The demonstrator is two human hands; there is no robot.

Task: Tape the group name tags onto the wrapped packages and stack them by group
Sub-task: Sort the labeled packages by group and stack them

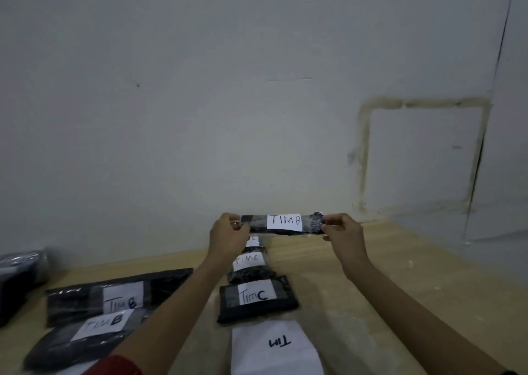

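Scene dimly lit; cool grey-green cast laid over wall [200, 89]. Light source not seen; illumination spread evenly, diffusely. Shadows on table [400, 260] weak, barely made out. Small glints caught on plastic wrap of held package [314, 223]. White paper rendered brightest, not blown out; lettering on held tag [285, 222] read clearly. Grain and general softness noted throughout. Dark bundle [20, 274] at left edge smeared, out of focus. Wide-angle bending seen toward borders: table's far edge curved, wall seam [485, 117] at right slanted and bowed.
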